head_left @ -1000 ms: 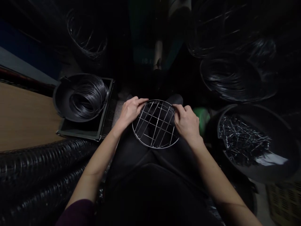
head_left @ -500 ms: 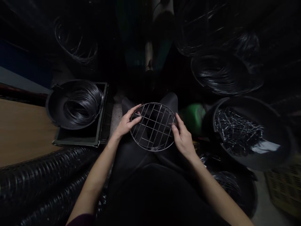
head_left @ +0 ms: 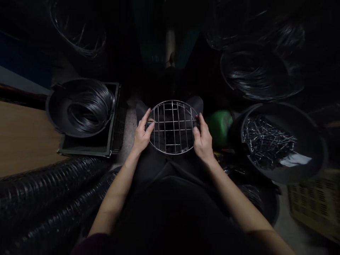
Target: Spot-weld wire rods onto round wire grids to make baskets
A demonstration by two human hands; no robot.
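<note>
A round wire rack (head_left: 169, 130) with a grid of crossing bars is held above my lap, its face turned up toward me. My left hand (head_left: 142, 131) grips its left rim, the thumb lying over the edge. On the opposite side my right hand (head_left: 203, 137) holds the right rim, with the thumb on the near face and the other fingers round the outside. Dark trouser legs show through the gaps between the bars.
At left, a black basin of coiled wire (head_left: 91, 106) rests on a crate (head_left: 87, 147). Rows of stacked wire rings (head_left: 50, 187) lie below it. To the right are a black tub of short metal pieces (head_left: 268, 141), a green container (head_left: 219, 125) and a yellow crate (head_left: 315, 203).
The rack has turned in my hands, so its bars now run nearly straight up and across. Both hands and the rack sit higher in the view, and the surroundings have shifted slightly.
</note>
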